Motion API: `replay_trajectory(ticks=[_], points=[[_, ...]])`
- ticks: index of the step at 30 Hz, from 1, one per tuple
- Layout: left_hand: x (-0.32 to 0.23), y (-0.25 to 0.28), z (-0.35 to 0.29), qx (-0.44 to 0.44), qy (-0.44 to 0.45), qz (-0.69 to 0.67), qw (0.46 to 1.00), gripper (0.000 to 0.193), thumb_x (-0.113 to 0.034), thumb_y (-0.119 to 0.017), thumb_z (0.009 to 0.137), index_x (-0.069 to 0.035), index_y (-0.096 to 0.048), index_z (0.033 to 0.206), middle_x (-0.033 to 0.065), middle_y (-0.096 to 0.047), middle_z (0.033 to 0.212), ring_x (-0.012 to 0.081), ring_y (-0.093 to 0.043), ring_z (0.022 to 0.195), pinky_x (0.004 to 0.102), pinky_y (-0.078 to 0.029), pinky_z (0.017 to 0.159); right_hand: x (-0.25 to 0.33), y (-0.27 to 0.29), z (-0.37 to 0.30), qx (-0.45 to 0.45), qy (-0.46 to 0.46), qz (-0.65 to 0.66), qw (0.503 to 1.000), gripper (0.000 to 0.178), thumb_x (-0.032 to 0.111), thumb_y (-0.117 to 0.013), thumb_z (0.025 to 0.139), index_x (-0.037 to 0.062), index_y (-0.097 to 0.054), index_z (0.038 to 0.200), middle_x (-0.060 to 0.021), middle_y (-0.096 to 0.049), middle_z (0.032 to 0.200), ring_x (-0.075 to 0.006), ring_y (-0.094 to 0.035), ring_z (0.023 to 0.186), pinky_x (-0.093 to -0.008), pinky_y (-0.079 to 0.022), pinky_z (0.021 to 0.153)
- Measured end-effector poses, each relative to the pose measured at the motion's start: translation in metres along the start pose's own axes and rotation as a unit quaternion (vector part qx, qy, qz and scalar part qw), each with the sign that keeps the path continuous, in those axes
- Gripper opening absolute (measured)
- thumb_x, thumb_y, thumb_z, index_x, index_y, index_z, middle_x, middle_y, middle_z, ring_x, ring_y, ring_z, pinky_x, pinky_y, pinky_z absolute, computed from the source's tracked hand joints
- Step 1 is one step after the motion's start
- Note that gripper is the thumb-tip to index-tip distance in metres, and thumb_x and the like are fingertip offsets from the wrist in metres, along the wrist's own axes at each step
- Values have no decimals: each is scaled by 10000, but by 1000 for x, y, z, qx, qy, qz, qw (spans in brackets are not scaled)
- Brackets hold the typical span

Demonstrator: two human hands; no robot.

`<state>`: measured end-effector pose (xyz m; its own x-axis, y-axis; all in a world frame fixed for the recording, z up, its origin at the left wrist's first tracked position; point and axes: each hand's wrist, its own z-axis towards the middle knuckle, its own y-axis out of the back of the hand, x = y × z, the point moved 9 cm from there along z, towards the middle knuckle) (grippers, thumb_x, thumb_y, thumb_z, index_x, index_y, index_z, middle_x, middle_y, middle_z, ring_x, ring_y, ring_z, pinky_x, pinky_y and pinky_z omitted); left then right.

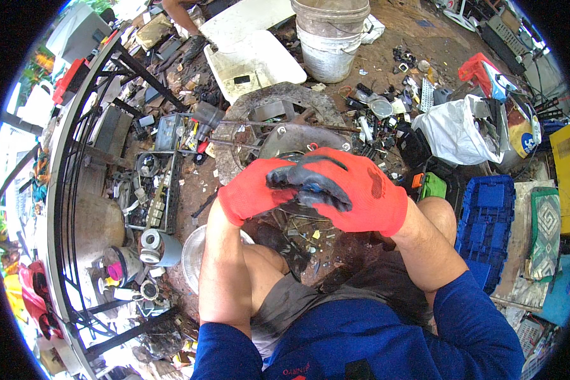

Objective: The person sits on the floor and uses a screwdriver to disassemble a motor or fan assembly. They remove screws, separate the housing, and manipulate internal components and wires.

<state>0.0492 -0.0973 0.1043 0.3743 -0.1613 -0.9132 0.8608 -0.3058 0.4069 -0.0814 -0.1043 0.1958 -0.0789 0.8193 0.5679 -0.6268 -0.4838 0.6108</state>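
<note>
Both my hands wear red gloves with dark grey coated palms and meet in front of me. My left hand is closed, its fingers curled against the other glove. My right hand is closed too, fingers bent down over the left fingertips. Whatever sits between them is hidden by the gloves. Just beyond the hands, a flat grey rounded metal piece lies on a round, worn stone-like base. To its left rests a tool with a thick dark cylindrical head, perhaps a hammer. Small scraps litter the ground below my hands.
Stacked white buckets and a dirty white panel stand ahead. Left are a crate of parts and a metal rack. A white sack and blue crate are right. Another person's arm shows at top.
</note>
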Motion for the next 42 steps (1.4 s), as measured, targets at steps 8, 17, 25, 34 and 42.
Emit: replay_trajectory(ticks=[8,17,25,34,42], points=[[-1,-2,1,12,-9,0,1000,423,-41,-726,712,-27,-654,1128,165,-695,1019,271,-660,967,386,-502,870,-1,-7,-1,37,-33,-42,998,531,201,-739,767,145,-559,1263,-161,-609,1157,-380,-633,980,-451,-545,796],[12,-9,-9,44,-32,69,996,536,-139,-814,696,-67,-634,1195,143,-649,1216,302,-627,1106,409,-476,957,14,-12,10,69,-13,-65,995,472,197,-706,777,125,-553,1218,-136,-613,1132,-373,-626,953,-457,-533,780],[-39,-12,2,28,-79,-36,996,504,-62,-786,707,-42,-641,1189,142,-647,1228,260,-617,1111,391,-482,958,30,-4,21,47,-7,-14,999,304,144,-688,772,73,-570,1044,-146,-607,978,-373,-630,841,-444,-526,682],[-10,-19,-30,-95,-97,34,990,511,-71,-807,715,-55,-636,1196,124,-630,1229,270,-593,1147,388,-475,981,36,-23,25,64,-78,-124,987,558,210,-734,743,146,-573,1273,-147,-578,1096,-355,-611,969,-447,-512,821],[-10,-30,-29,-123,-44,-93,987,418,-5,-791,716,-70,-691,1117,92,-633,1212,244,-591,1126,391,-470,975,32,-17,11,81,-11,-61,995,562,152,-685,756,142,-580,1309,-206,-578,1109,-377,-588,1015,-425,-495,848]])
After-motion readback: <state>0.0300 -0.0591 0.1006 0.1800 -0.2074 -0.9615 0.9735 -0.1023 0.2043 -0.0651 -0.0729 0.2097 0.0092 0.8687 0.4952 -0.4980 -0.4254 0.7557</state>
